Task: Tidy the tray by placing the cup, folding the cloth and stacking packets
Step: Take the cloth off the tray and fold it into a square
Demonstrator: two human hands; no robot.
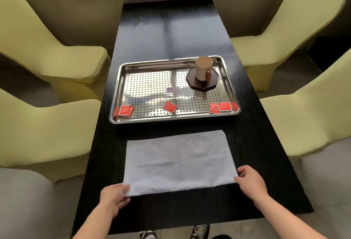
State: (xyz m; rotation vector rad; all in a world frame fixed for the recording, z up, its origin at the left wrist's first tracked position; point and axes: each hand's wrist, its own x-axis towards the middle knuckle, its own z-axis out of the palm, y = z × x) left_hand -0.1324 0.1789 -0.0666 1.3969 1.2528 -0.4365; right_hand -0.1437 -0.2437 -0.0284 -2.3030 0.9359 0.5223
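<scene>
Folding the cloth (178, 162) on the surface (171, 39), tray (121, 79) beyond: left hand (112, 199) and right hand (250, 181) each pinching a near corner; next, likely lifting both corners over to the far edge.

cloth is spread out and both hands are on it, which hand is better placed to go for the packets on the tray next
Roughly even. The left hand and right hand each pinch a near corner of the cloth. Red packets lie along the tray's near edge on both sides.

Black table (171, 35), yellow-green chairs (47, 64)
</scene>
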